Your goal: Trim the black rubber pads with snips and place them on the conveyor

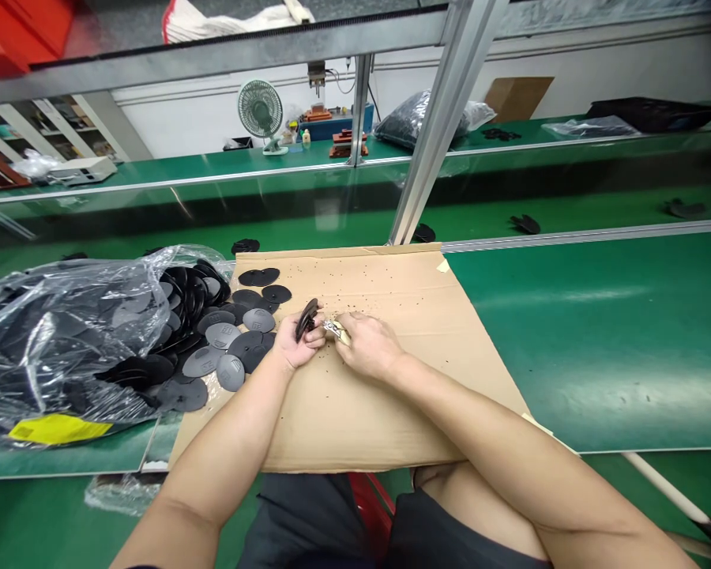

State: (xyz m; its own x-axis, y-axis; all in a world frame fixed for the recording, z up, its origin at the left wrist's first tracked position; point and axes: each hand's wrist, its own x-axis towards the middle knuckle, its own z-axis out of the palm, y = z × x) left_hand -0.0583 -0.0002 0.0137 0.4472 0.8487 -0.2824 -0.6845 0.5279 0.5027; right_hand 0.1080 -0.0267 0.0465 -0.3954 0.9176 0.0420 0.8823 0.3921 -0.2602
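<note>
Over the cardboard sheet (391,411), my left hand (296,345) grips a black oval plastic part (306,319), tilted on edge. My right hand (370,344) is closed around small nippers (337,330) with pale handles. Their metal jaws point left, right beside the part; whether they touch it I cannot tell. Tiny dark bits lie scattered on the cardboard around both hands. Left of my left hand, several loose black discs (222,335) lie spread out, some face up with a raised mark.
A clear plastic bag (65,332) spills more black discs at the left. A metal post (438,126) rises beyond the cardboard. Behind it a green conveyor (308,221) carries a few black parts (525,224). A fan (261,111) stands on the far bench.
</note>
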